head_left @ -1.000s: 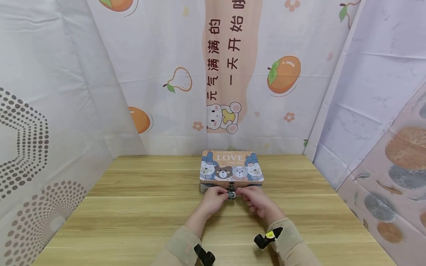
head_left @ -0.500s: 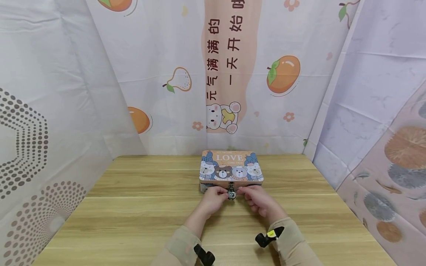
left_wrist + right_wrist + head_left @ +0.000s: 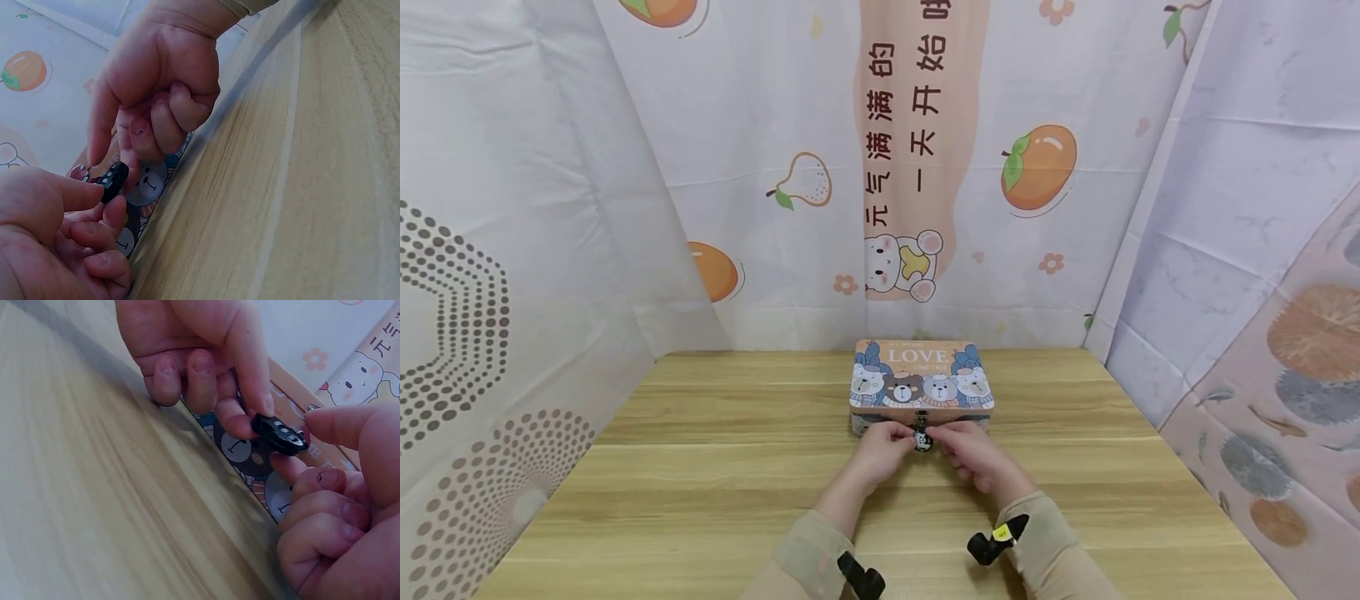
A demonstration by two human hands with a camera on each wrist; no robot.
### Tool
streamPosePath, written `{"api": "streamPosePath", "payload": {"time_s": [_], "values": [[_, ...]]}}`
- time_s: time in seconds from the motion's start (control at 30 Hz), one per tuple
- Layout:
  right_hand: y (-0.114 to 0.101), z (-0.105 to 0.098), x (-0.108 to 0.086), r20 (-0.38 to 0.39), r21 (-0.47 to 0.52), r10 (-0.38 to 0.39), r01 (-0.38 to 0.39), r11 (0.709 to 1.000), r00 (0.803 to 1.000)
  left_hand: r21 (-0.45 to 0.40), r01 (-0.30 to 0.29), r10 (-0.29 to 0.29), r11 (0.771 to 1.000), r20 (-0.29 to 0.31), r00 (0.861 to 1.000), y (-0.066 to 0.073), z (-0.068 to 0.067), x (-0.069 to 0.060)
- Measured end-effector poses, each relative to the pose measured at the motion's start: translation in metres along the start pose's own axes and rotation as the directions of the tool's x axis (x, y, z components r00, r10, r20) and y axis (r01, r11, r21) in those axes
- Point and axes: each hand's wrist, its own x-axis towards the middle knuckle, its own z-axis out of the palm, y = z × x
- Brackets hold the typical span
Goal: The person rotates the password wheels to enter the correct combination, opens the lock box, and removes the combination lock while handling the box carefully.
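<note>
A small black combination padlock (image 3: 922, 442) with number dials hangs at the front clasp of a closed tin box (image 3: 921, 357), which has cartoon bears and "LOVE" on its lid. My left hand (image 3: 878, 452) pinches the padlock's left edge between thumb and index finger. From the other side, my right hand (image 3: 979, 457) has thumb and index finger around the shackle end and right edge, its other fingers curled in. The dials face up in the right wrist view, on the padlock (image 3: 279, 434) between both hands. Fingers partly hide the shackle, so whether it is locked cannot be seen.
The tin stands near the back of a wooden table (image 3: 722, 467). Behind it hangs a white curtain (image 3: 760, 258) printed with fruit and writing, and further cloths close in both sides. Small black devices are strapped to both wrists.
My right thumb and fingers have shifted slightly left, onto the upper right of the padlock, covering more of it. The left hand and the tin have stayed in place.
</note>
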Motion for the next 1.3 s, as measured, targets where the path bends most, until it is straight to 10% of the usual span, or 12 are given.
{"api": "streamPosePath", "payload": {"time_s": [1.3], "values": [[0.003,0.013,-0.001,0.05,0.085,-0.008,0.004,0.996,0.999,-0.004,0.007,-0.007,1.0,0.008,1.0,-0.002,0.001,-0.002]]}}
